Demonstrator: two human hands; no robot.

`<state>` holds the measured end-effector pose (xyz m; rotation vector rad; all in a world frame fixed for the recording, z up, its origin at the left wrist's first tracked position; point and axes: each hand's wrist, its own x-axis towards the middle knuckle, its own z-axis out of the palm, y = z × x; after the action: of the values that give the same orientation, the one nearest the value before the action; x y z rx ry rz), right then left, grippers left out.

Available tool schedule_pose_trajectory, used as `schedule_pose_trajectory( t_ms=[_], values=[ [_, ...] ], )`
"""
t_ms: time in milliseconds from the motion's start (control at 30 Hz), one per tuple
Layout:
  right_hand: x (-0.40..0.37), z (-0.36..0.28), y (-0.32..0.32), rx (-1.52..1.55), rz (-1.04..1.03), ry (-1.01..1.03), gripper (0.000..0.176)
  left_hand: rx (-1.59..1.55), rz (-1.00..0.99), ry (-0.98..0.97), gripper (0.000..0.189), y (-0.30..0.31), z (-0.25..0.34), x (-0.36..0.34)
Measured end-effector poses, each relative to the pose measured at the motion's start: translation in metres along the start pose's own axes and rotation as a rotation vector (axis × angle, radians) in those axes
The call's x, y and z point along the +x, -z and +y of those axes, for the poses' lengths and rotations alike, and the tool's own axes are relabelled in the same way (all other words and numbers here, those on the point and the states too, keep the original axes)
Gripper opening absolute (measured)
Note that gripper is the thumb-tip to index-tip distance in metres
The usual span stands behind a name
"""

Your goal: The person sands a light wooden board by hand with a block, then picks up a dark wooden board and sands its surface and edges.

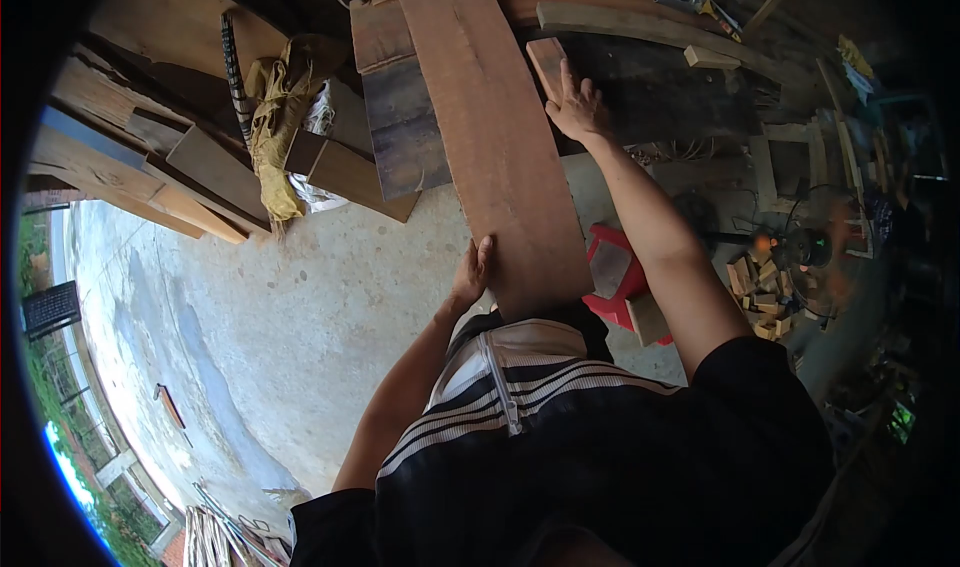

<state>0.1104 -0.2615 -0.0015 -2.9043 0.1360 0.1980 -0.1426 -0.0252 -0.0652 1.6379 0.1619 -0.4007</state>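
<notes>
A long reddish-brown wooden plank (pixel 500 137) runs from my waist away toward a dark workbench (pixel 680 97). My left hand (pixel 472 272) grips the plank's near left edge. My right hand (pixel 577 105) rests with spread fingers on the plank's right edge farther along, beside a small reddish wood block (pixel 546 64). The plank's near end is pressed against my body.
Boards and offcuts (pixel 200 177) lean at the left with a yellow cloth (pixel 275 117) draped over them. A red plastic stool (pixel 615 272) stands below the plank. Small wood blocks (pixel 760 287) and a power tool (pixel 800 247) lie at right. Concrete floor (pixel 300 317) spreads left.
</notes>
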Motion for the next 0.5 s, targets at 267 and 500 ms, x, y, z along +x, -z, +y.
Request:
schedule_pose_trajectory(
  t_ms=[267, 500],
  values=[
    [-0.006, 0.000, 0.002, -0.022, -0.028, -0.029, 0.092, -0.046, -0.064, -0.006, 0.068, 0.005, 0.015, -0.002],
    [-0.006, 0.004, 0.000, -0.010, -0.061, -0.020, 0.096, 0.060, -0.033, 0.055, 0.065, 0.015, 0.005, -0.004]
  ],
)
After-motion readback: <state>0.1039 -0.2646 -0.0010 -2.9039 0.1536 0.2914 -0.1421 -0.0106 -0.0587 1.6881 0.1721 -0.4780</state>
